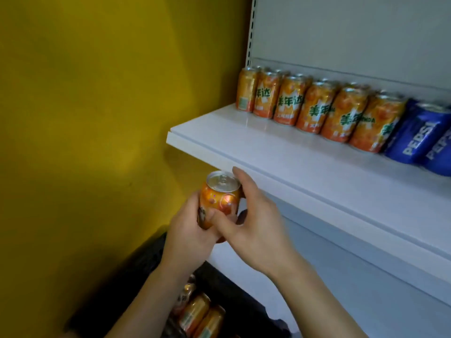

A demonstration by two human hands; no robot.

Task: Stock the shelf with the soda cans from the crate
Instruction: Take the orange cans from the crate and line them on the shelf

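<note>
An orange soda can [219,196] stands upright in the air just below the front left corner of the white shelf [280,152]. My left hand [188,232] grips its lower body from the left. My right hand [256,220] holds it from the right, thumb across the front and fingers round the far side. On the shelf, a row of several orange cans [314,106] stands toward the back, with blue Pepsi cans [419,140] to their right. The black crate [234,289] sits below my arms with several orange cans [195,313] in it.
A yellow wall [97,118] fills the left side. The shelf unit's grey back panel [353,32] and slotted upright [251,30] rise behind the cans. The front strip of the shelf is bare. A lower white shelf board [341,259] lies under my right arm.
</note>
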